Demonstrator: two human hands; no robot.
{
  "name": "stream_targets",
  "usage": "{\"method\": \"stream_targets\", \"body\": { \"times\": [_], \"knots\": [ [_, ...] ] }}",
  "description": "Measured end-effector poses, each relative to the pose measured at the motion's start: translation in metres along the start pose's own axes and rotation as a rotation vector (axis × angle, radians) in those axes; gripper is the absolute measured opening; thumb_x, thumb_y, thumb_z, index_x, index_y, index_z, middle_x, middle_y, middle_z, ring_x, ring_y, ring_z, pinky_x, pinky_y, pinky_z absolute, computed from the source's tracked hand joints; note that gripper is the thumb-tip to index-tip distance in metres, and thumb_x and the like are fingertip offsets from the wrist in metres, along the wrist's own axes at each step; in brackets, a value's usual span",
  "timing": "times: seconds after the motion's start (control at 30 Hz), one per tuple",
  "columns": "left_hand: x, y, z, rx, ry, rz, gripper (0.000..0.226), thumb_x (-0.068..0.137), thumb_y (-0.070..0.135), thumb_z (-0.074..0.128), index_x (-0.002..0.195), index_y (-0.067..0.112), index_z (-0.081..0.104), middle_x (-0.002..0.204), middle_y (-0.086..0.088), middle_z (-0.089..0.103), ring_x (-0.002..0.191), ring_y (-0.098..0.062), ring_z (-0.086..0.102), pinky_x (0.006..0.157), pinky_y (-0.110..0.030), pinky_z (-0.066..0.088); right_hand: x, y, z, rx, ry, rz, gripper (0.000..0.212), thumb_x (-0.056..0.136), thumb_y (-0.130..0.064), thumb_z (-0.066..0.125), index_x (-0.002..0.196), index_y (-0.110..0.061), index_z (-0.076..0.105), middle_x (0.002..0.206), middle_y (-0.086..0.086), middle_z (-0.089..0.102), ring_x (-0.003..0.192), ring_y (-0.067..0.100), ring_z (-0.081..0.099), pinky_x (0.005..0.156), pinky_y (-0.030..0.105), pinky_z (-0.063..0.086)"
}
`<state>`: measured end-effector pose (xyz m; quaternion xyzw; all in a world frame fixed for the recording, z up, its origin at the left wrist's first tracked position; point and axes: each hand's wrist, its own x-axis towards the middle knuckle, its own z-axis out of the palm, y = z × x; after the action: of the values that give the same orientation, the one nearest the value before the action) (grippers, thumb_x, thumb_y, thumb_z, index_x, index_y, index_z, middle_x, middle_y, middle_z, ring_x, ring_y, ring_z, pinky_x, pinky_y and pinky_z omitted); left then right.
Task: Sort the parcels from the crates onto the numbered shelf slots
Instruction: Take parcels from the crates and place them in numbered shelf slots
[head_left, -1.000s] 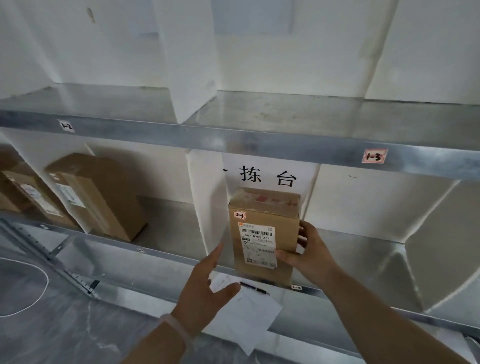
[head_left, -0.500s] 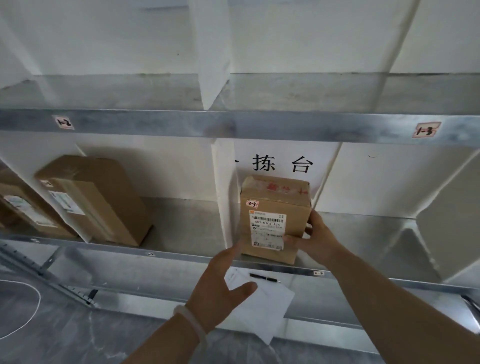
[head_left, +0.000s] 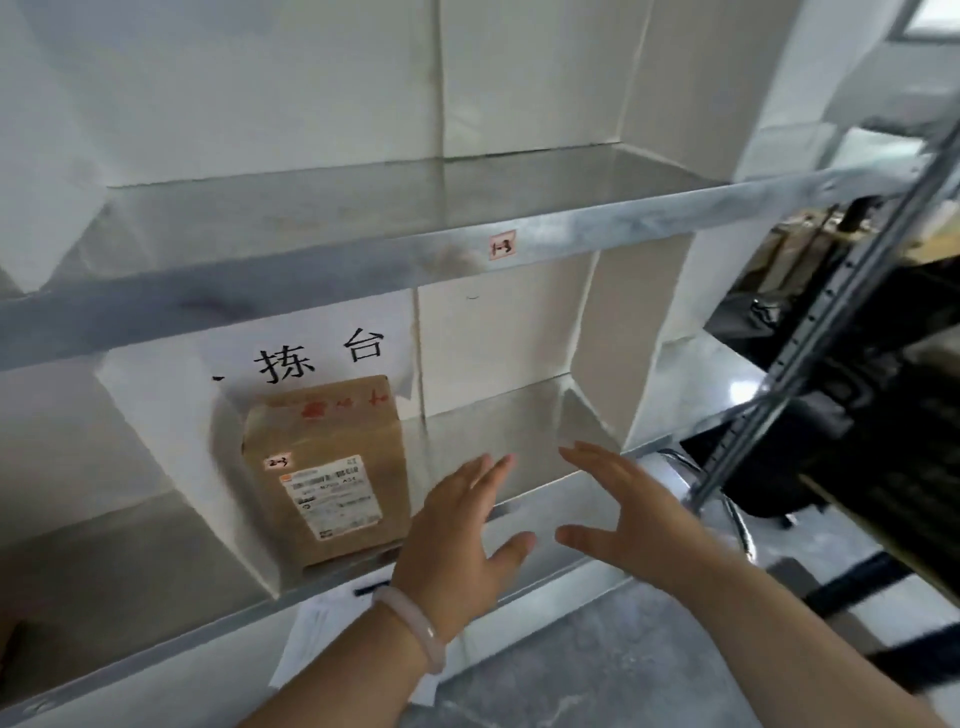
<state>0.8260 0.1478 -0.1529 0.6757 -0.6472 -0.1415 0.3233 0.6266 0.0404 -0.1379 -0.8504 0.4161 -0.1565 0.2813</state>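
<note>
We have released the parcel (head_left: 327, 467): it stands shelved just left of our left hand (head_left: 457, 540) and right hand (head_left: 639, 519), both spread empty. Sorted, we judge; next parcel.

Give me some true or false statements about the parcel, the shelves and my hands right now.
1. The parcel stands on the lower shelf. True.
2. The right hand grips the parcel. False: it is open, off to the parcel's right, and holds nothing.
3. A tag reading 1-3 sits on the front edge of the upper shelf. True.
4. The bracelet is on the right wrist. False: it is on the wrist of the left hand, which is open too.
</note>
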Motion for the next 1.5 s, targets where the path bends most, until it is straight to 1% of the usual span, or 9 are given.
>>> {"method": "stream_targets", "body": {
  "times": [0.17,0.3,0.43,0.6,0.7,0.93,1.13,1.4,1.5],
  "knots": [
    [0.045,0.064,0.034,0.152,-0.006,0.207,0.074,0.085,0.048,0.071,0.149,0.024,0.042,0.151,-0.008,0.046,0.139,-0.027,0.042,0.11,-0.042,0.041,-0.063,0.036,-0.053,-0.163,0.175,0.096,0.086,0.074,-0.064,0.072,0.147,-0.052,0.028,0.158,-0.027,0.016,0.145,0.004,0.023,0.115,0.037,0.034],
    [0.07,0.123,0.074,0.212,-0.03,0.361,0.075,0.085,0.051,0.067,0.15,0.025,0.04,0.15,-0.009,0.047,0.136,-0.029,0.045,0.104,-0.049,0.045,-0.111,0.064,-0.096,-0.242,0.342,0.079,0.08,0.075,-0.059,0.074,0.145,-0.038,0.043,0.155,-0.013,0.033,0.145,0.012,0.03,0.116,0.045,0.033],
    [0.085,0.196,0.128,0.221,-0.04,0.469,0.076,0.086,0.055,0.064,0.151,0.029,0.037,0.152,-0.005,0.044,0.138,-0.026,0.042,0.108,-0.047,0.042,-0.163,0.108,-0.144,-0.35,0.423,0.182,0.087,0.074,-0.078,0.047,0.15,-0.04,0.031,0.154,-0.02,0.021,0.147,0.004,0.014,0.122,0.037,0.012],
    [0.093,0.299,0.202,0.195,-0.085,0.589,0.076,0.088,0.063,0.05,0.154,0.033,0.029,0.157,-0.003,0.037,0.146,-0.024,0.031,0.115,-0.047,0.033,-0.247,0.175,-0.205,-0.426,0.511,0.344,0.088,0.073,-0.081,0.043,0.148,-0.055,0.004,0.153,-0.029,0.001,0.14,-0.014,-0.018,0.119,0.03,0.0],
    [0.098,0.366,0.243,0.155,-0.076,0.653,0.078,0.087,0.065,0.046,0.155,0.033,0.026,0.158,-0.001,0.035,0.146,-0.022,0.028,0.117,-0.046,0.031,-0.297,0.209,-0.241,-0.447,0.565,0.406,0.09,0.073,-0.08,0.045,0.148,-0.054,0.003,0.152,-0.031,-0.003,0.132,-0.021,-0.028,0.113,0.024,-0.007],
    [0.08,0.483,0.341,0.055,-0.173,0.776,0.08,0.085,0.071,0.034,0.156,0.037,0.018,0.16,0.001,0.031,0.148,-0.017,0.024,0.117,-0.043,0.031,-0.403,0.276,-0.297,-0.447,0.662,0.581,0.087,0.076,-0.075,0.054,0.144,-0.06,0.002,0.153,-0.034,-0.004,0.138,-0.017,-0.021,0.119,0.026,-0.002],
    [0.083,0.534,0.389,0.012,-0.258,0.814,0.079,0.086,0.065,0.048,0.155,0.035,0.024,0.158,-0.001,0.034,0.146,-0.017,0.027,0.118,-0.042,0.031,-0.446,0.315,-0.31,-0.387,0.712,0.685,0.081,0.076,-0.072,0.053,0.134,-0.071,-0.004,0.148,-0.038,-0.007,0.136,-0.019,-0.02,0.119,0.025,0.001],
    [0.109,0.59,0.462,-0.008,-0.414,0.842,0.076,0.091,0.061,0.052,0.155,0.04,0.018,0.161,0.004,0.025,0.148,-0.016,0.018,0.119,-0.037,0.021,-0.467,0.363,-0.333,-0.333,0.845,0.805,0.08,0.078,-0.059,0.068,0.139,-0.06,0.015,0.147,-0.037,0.008,0.137,-0.016,0.002,0.116,0.024,0.01],
    [0.12,0.621,0.496,-0.031,-0.5,0.865,0.075,0.091,0.061,0.051,0.155,0.042,0.017,0.162,0.003,0.023,0.148,-0.017,0.017,0.119,-0.04,0.021,-0.475,0.384,-0.351,-0.331,0.876,0.898,0.081,0.078,-0.058,0.068,0.136,-0.061,0.011,0.145,-0.035,0.009,0.135,-0.017,0.001,0.115,0.023,0.01]
  ]
}}
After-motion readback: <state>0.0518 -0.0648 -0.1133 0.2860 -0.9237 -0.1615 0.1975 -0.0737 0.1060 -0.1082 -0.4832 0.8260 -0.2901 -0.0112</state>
